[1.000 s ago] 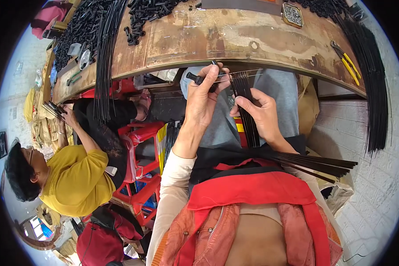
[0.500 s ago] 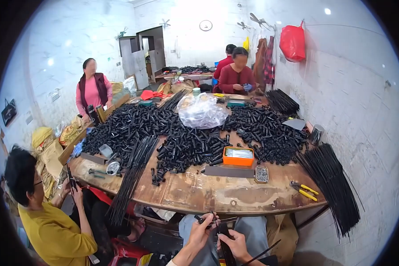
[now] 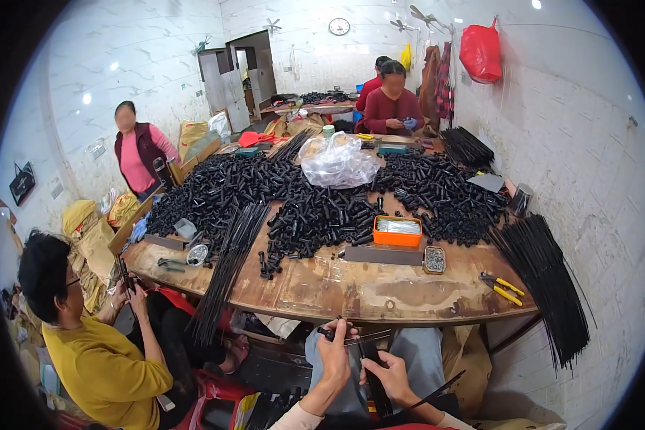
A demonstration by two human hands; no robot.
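My left hand (image 3: 335, 352) is closed on a small black cylindrical part (image 3: 326, 332), held upright in front of my knees. Thin metal wires (image 3: 369, 337) stick out from its fingertips toward the right. Close beside it, my right hand (image 3: 388, 375) is closed, its thumb and fingers pinched together. What it grips is too small to make out. A long black bundle or strip (image 3: 374, 380) stands between the two hands, partly covered by the right fingers. A thin black rod (image 3: 437, 390) slants past my right wrist.
Heaped black parts (image 3: 322, 215) cover much of the wooden table (image 3: 315, 294). Bundles of black rods (image 3: 229, 265) overhang its edge. Ahead are an orange box (image 3: 398, 231), a dish of small metal pieces (image 3: 434, 259) and yellow-handled pliers (image 3: 507, 289). A co-worker in yellow (image 3: 107, 365) sits left.
The view has shifted, so the table sits further right in it. My hands stay close together, the wires now showing more clearly. At the far left, the person in the vest has turned and leaned.
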